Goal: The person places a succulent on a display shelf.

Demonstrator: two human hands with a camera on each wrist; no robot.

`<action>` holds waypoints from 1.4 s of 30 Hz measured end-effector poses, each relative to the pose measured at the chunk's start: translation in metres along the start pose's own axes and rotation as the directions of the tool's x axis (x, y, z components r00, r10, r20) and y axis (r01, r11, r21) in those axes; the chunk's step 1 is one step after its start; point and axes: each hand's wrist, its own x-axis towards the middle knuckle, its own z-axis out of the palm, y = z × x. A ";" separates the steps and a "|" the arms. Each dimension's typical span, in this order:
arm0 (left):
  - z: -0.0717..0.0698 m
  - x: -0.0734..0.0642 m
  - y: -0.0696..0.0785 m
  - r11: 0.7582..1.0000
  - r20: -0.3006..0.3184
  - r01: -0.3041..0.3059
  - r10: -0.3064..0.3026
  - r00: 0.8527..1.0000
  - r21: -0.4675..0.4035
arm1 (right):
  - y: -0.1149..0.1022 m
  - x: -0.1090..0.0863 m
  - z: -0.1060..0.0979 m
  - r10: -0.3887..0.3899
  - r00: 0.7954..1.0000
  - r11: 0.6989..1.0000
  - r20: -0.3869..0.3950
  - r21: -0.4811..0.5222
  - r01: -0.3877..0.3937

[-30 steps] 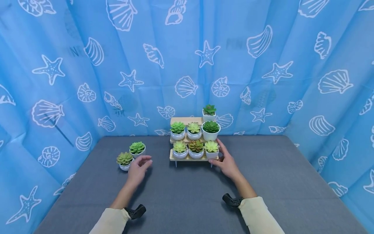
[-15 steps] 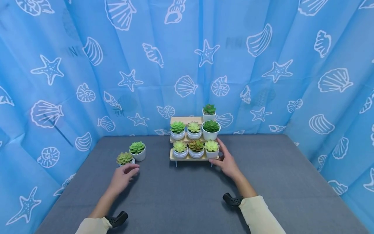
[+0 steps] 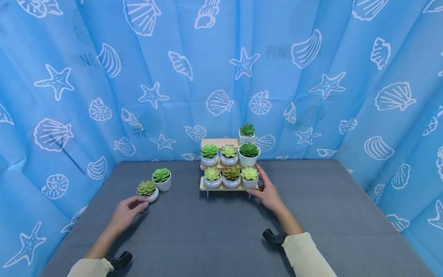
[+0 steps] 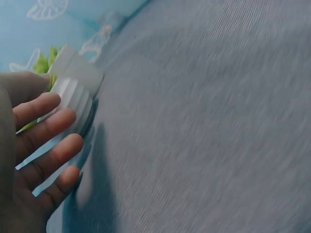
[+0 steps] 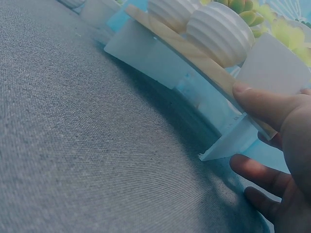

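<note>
On the left of the table, my left hand reaches with loosely bent fingers beside a potted succulent in a ribbed white pot. In the left wrist view the fingers are spread apart, nothing between them, and overlap the ribbed pot. Just behind stands another succulent in a smooth white pot. My right hand grips the right end of a three-tier wooden plant stand. Its thumb presses the front board's edge, and the other fingers go round the side.
The stand bears several potted succulents; a dark green one is on the middle tier and a square-potted one on top. A blue seashell curtain hangs behind the grey tablecloth.
My left hand has moved left and toward me, from beside the smooth pot to the near side of the ribbed pot. The right hand stays on the stand.
</note>
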 end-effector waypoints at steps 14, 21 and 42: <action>-0.022 0.013 -0.005 0.983 -0.056 0.084 -0.076 0.996 0.164 | 0.001 0.001 0.002 -0.005 1.000 1.000 0.007 0.009 0.005; -0.027 0.025 -0.006 0.986 0.038 0.110 -0.116 0.993 0.128 | -0.001 0.000 0.003 0.000 1.000 1.000 0.006 0.011 0.000; -0.013 0.040 -0.013 0.978 0.160 0.183 -0.197 0.967 0.098 | 0.001 0.001 0.000 -0.018 1.000 1.000 0.000 0.004 0.018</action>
